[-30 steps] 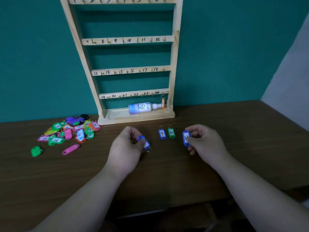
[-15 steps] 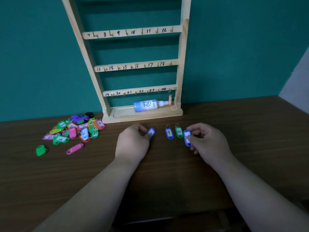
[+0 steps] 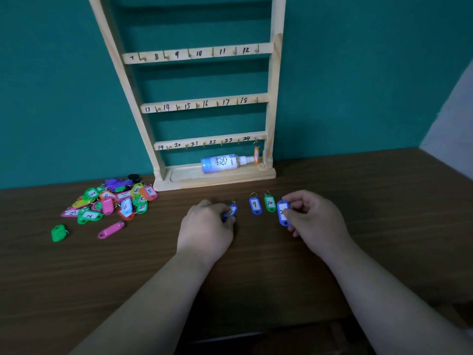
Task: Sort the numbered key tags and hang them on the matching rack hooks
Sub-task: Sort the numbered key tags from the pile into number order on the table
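Mid-frame, my left hand (image 3: 204,226) pinches a small blue plastic key tag (image 3: 232,211), my right hand (image 3: 314,221) a second blue tag (image 3: 282,213); seemingly light, stiff and slick, they're best gripped by their flat bodies, rings free for the pale wooden hook rack (image 3: 271,98) above.

Left hand (image 3: 204,226) moved its blue tag (image 3: 232,210) nearer tag 9 (image 3: 255,206).

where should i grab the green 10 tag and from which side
Probably pinch the green 10 tag by its near end, coming from above on your side: it lies flat with its ring pointing at the rack, so the ring stays free for hooking.
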